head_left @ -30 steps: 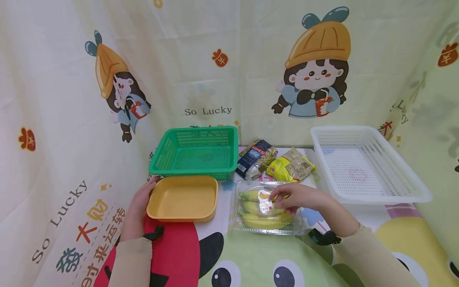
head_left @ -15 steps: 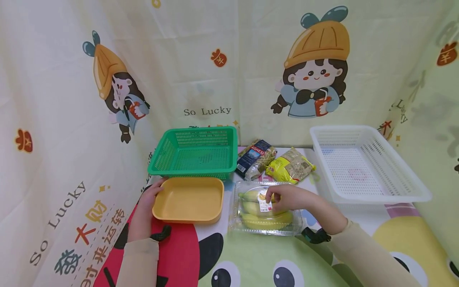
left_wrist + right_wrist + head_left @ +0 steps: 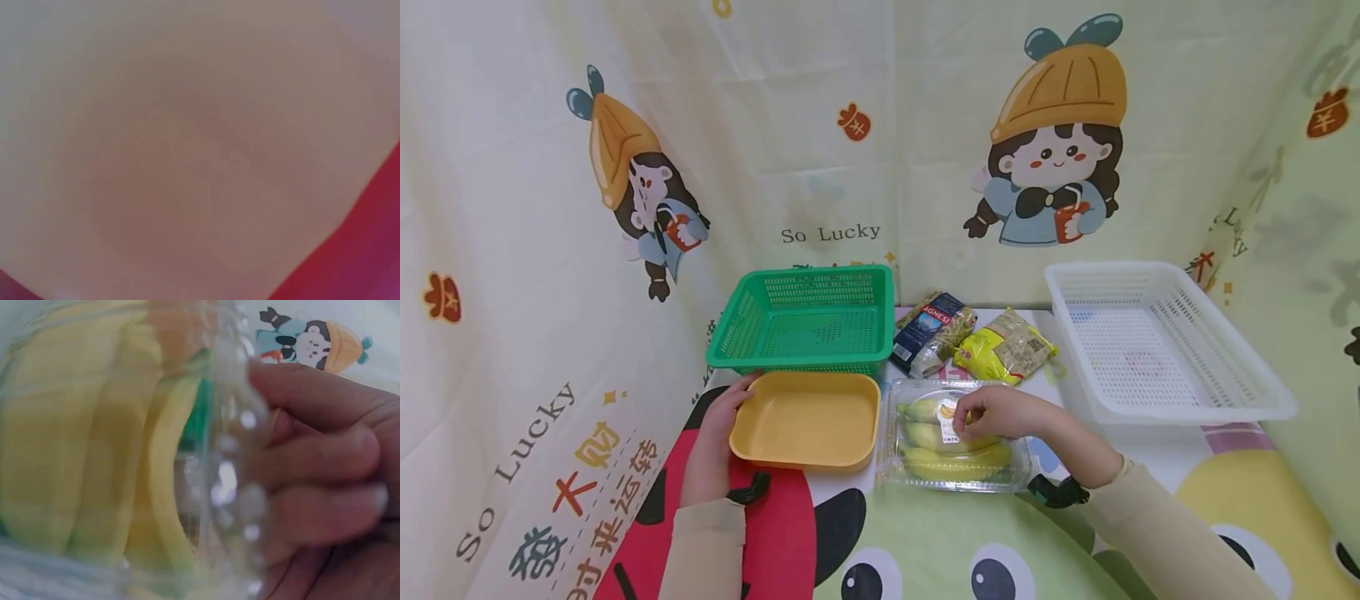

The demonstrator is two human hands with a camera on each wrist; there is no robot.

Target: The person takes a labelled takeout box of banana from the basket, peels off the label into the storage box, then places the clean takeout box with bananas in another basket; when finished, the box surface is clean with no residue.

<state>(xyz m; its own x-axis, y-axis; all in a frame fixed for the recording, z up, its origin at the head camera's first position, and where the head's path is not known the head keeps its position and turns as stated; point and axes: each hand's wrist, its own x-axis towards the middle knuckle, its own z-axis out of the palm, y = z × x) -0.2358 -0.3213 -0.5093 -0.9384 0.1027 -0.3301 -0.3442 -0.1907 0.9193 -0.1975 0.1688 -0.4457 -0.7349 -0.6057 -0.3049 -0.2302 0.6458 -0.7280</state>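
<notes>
My left hand (image 3: pixel 718 429) lies along the left wall of a yellow tray (image 3: pixel 805 417), its fingers touching the rim near the back left corner. A blurred pale surface fills most of the left wrist view. Right of the tray sits a clear plastic box (image 3: pixel 891 467) of bananas (image 3: pixel 958 462). Over its lid, my right hand (image 3: pixel 1011 412) has curled fingers and pinches at the right edge of the white label (image 3: pixel 949 429); the tips partly hide it. In the right wrist view the box wall covers the thumb and index tips, while other fingers (image 3: pixel 325 509) bend toward the palm.
Behind the tray is a green basket (image 3: pixel 805 362). A pasta bag (image 3: pixel 934 333) and a yellow bag (image 3: pixel 1003 346) lie behind the banana box. A white basket (image 3: pixel 1187 412) stands at the right. Printed cloth (image 3: pixel 835 67) hangs along the back and sides.
My left hand and the yellow tray have shifted right, closer to the banana box. My right hand has moved slightly left on the lid, its fingers more curled, with less of the label showing.
</notes>
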